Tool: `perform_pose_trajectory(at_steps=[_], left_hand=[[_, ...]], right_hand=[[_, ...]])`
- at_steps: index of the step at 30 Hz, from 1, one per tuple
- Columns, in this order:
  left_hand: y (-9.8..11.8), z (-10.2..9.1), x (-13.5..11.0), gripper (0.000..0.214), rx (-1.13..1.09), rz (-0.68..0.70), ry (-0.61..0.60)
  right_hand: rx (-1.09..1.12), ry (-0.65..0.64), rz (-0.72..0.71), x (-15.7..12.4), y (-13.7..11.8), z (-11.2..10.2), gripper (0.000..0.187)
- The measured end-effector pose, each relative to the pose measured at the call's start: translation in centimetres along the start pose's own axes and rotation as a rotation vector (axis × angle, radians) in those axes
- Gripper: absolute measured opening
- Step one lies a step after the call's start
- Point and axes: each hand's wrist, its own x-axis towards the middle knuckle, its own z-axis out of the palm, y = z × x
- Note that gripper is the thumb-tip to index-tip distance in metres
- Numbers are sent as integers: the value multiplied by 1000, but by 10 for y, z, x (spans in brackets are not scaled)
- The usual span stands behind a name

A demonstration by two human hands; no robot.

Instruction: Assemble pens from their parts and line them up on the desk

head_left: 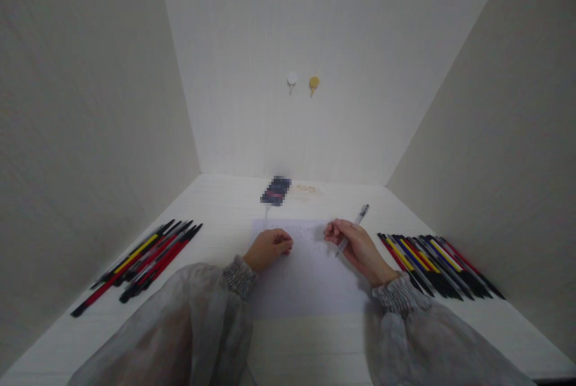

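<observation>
A slim pen with a see-through barrel and a dark upper end slants over the right part of a pale sheet of paper, its lower end toward the body. The right hand has its fingers curled closed around the pen, wrist angled inward. The left hand rests half open near the paper's left side, fingers loosely bent, holding nothing visible. Gathered sleeves end at both wrists. Pens lie left and more pens right, the latter just beside the right sleeve. Walls bound the table at the back and both sides.
</observation>
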Motion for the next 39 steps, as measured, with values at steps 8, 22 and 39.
perform_pose_trajectory(at_steps=[8, 22, 39], left_hand=[[1, 0, 0, 23, 6, -2, 3], [0, 0, 0, 21, 33, 16, -1], [6, -1, -3, 22, 53, 20, -1]], right_hand=[[348, -34, 18, -1, -17, -8, 39], [422, -184, 98, -7, -23, -12, 58], [-102, 135, -17, 2, -24, -18, 23]])
